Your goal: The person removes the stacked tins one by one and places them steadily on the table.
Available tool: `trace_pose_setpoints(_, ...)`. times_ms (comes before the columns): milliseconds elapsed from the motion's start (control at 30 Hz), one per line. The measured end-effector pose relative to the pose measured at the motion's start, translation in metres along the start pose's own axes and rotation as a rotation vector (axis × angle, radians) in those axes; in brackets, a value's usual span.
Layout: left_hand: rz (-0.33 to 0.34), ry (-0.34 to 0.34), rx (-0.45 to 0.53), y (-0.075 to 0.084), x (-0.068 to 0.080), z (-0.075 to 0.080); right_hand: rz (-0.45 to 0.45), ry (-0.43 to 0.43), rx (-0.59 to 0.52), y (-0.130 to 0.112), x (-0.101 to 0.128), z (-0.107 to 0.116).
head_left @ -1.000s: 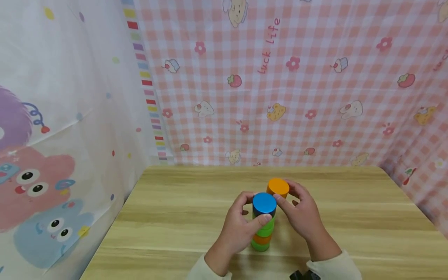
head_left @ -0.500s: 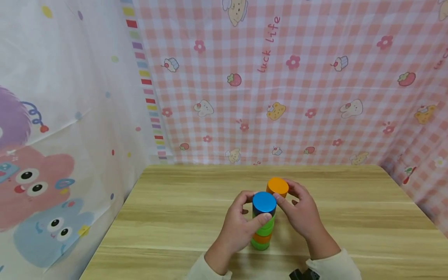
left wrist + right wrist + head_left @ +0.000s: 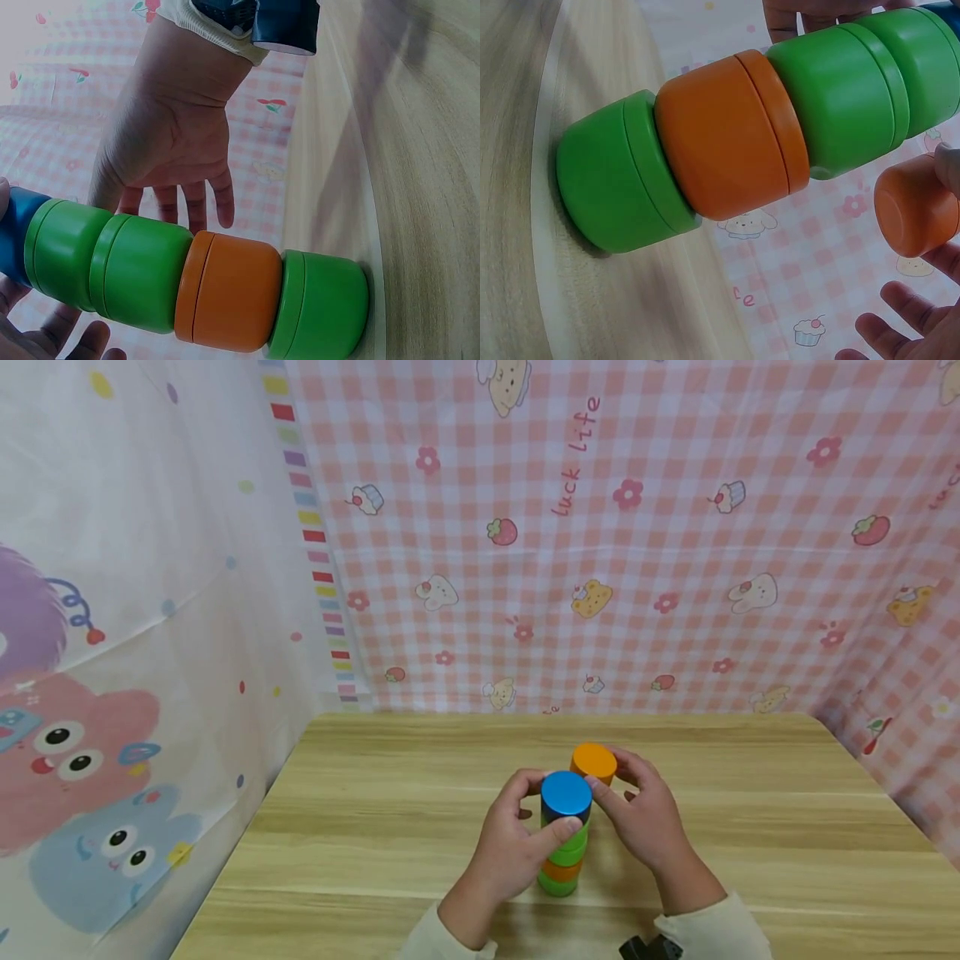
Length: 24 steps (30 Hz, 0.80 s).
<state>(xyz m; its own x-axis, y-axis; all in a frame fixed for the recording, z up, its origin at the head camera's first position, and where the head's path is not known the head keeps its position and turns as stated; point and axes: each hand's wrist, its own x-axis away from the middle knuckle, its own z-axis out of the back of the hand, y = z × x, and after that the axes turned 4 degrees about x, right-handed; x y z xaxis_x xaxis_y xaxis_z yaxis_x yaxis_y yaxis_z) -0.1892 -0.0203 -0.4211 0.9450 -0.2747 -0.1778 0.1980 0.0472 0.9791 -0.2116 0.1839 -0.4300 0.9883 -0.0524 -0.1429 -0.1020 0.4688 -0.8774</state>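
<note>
In the head view a tower of small lidded jars stands upright on the wooden table, a blue jar on top. Beneath it come two green jars, an orange jar and a green bottom jar. My left hand grips the tower near its top, thumb in front and fingers behind. Just beyond the tower, my right hand pinches another orange jar between thumb and fingers. That jar's underside faces the right wrist camera, raised well above the table; the tower hides it in the left wrist view.
The wooden table reaches back to a pink checked cloth hanging behind it. A white cloth with cartoon figures hangs at the left. A black device sits at the right sleeve.
My right hand and its orange jar have shifted very slightly left, and a touch lower in the last half second. My left hand and the tower stay as they were.
</note>
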Motion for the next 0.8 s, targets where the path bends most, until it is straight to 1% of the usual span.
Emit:
trace_pose_setpoints(500,0.007,-0.001,0.013,0.003,0.001,0.0,-0.021,-0.01,-0.008,0.006,-0.003,-0.001)
trace_pose_setpoints(800,0.004,-0.001,0.013,0.001,0.0,0.0,-0.002,-0.007,-0.018,0.01,-0.004,-0.003)
